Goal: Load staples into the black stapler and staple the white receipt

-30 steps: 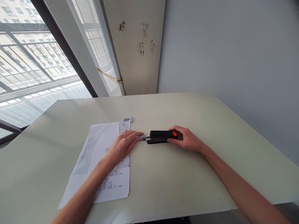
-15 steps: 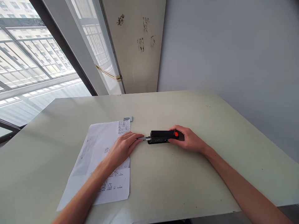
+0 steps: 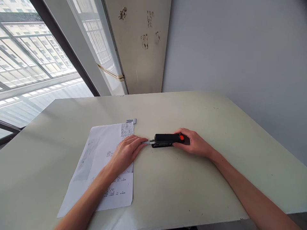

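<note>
A black stapler [image 3: 165, 140] with a red mark near its right end lies on the table. My right hand [image 3: 192, 142] is closed around that right end, thumb on the near side and fingers on the far side. From the stapler's left end a thin silver metal strip [image 3: 148, 142] sticks out. My left hand [image 3: 130, 148] pinches this strip between its fingertips; whether it is a staple strip or the stapler's own slide, I cannot tell. Beneath my left hand and forearm are printed paper sheets [image 3: 100, 137].
A small grey piece [image 3: 134, 121], perhaps a strip of staples, lies at the paper's top right corner. The pale table [image 3: 182, 179] meets a grey wall [image 3: 235, 48] on the right. A door panel [image 3: 144, 64] and windows [image 3: 35, 48] stand behind.
The view has shifted very slightly. Both hands, the stapler and the silver strip keep practically the same positions.
</note>
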The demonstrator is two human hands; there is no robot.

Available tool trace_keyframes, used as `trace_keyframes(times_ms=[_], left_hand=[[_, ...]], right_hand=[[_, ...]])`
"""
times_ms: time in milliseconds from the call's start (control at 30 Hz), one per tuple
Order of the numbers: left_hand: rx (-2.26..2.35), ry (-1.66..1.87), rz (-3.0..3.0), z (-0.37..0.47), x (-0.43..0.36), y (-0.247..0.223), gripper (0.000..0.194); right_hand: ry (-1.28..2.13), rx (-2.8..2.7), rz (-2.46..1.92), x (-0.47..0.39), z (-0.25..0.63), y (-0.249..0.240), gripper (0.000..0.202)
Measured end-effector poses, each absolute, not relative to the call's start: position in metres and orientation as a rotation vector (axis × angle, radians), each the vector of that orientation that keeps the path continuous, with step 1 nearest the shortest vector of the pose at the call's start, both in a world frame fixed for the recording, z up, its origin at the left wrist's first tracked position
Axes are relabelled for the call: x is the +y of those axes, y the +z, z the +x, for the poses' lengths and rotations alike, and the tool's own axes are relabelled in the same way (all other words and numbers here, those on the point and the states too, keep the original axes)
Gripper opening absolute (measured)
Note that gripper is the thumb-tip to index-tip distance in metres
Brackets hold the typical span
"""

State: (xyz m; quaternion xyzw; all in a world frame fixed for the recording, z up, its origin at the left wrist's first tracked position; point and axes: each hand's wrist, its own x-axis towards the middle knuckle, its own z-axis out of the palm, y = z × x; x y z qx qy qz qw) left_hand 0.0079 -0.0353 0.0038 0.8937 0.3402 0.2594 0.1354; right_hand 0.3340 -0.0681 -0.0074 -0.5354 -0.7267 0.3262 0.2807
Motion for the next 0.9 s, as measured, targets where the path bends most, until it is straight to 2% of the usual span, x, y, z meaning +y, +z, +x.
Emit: trace_keyframes(times_ms=[267, 567, 900], left_hand=[[1.002, 0.698, 2.537, -0.007, -0.029, 0.007, 0.024], [0.778, 0.623, 2.418, -0.019, -0.018, 0.018, 0.017], [0.662, 0.643, 2.385, 0.000, -0.031, 0.015, 0.022]], right_hand=[[0.906, -1.935, -1.430, -0.068, 0.333, -0.008, 0.027], [1.008, -1.866, -1.319, -0.065, 0.331, -0.007, 0.026], [1.112, -1.888, -1.204, -0.069, 0.323, -0.004, 0.025]])
